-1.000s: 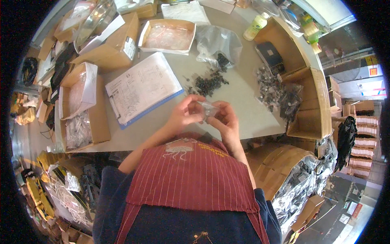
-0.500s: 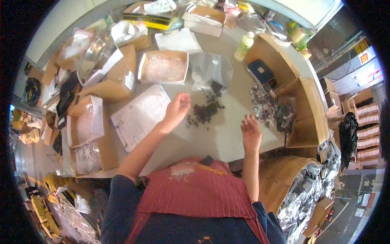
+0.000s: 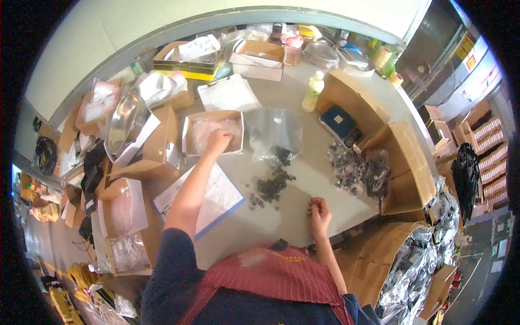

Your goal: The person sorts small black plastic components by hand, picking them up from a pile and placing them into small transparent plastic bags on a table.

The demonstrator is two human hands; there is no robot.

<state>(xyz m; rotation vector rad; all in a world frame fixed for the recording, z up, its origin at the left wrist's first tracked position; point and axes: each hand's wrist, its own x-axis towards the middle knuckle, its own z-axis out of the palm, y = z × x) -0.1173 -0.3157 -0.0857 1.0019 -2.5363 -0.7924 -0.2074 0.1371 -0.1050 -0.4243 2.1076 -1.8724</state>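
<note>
My left hand (image 3: 219, 141) reaches into a white cardboard box (image 3: 187, 138) filled with thin clear plastic (image 3: 199, 135). Its fingers are bent together at the plastic; whether any is pinched cannot be made out. Over the table's near right part my right hand (image 3: 319, 215) is closed with curled fingers, and anything inside is hidden. Between the hands lies a loose pile of small black pieces (image 3: 272, 187). A large clear plastic bag (image 3: 275, 130) lies just behind that pile, with some black pieces at its mouth.
Small bagged dark parts (image 3: 346, 168) lie at the right beside an upright cardboard wall (image 3: 409, 162) and a dark blue box (image 3: 338, 122). A bottle (image 3: 312, 92) stands behind. Printed sheets on a clipboard (image 3: 219, 197) lie under my left forearm. Open cartons (image 3: 122, 208) crowd the left.
My left hand has moved from above the table beside the black pile into the white box. My right hand has curled its fingers more tightly. The whole view has tilted upward.
</note>
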